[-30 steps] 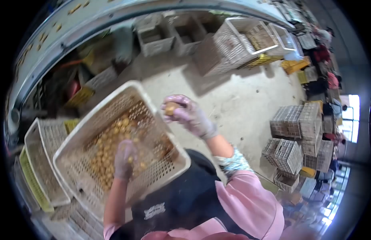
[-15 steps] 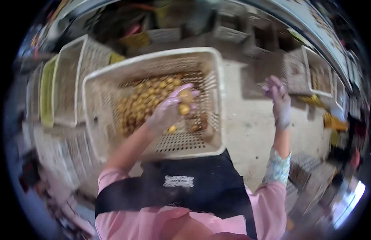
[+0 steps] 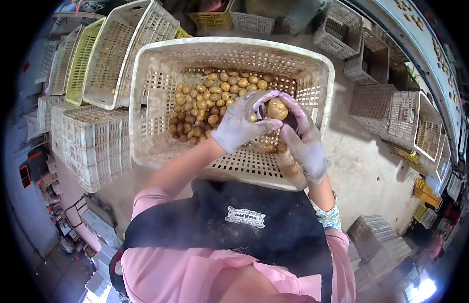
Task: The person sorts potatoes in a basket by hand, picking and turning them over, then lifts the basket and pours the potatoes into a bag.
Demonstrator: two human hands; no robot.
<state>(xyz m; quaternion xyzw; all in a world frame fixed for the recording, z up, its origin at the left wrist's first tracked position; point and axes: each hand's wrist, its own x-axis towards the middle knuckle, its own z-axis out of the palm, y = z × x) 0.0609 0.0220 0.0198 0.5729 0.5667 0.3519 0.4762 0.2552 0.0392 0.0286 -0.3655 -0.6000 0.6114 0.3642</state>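
Observation:
Both my hands wear whitish gloves with purple fingers, and they meet over the right side of a dirty white plastic crate [image 3: 143, 126]. My left hand [image 3: 239, 121] curls in from the left, closed around the near side of a yellow-brown potato [image 3: 277, 108]. My right hand [image 3: 306, 146] wraps round the same potato from the right, its fingers arching over the top. A smaller yellow piece shows by the left fingers, partly hidden. Many potatoes [image 3: 199, 103] lie on the crate floor, mostly left and far side, and a few brown ones [image 3: 270, 148] lie below my hands.
Stacked white crates [image 3: 88, 146] and a yellow-green crate [image 3: 83, 65] stand on the left. More crates [image 3: 396, 113] line the right, beside a long pale surface [image 3: 421, 45] with small items on it. Concrete floor [image 3: 356, 166] shows between.
My right hand has come in from outside the crate to join my left at the potato. The left hand, which held potatoes palm up, has turned inward. The view has shifted.

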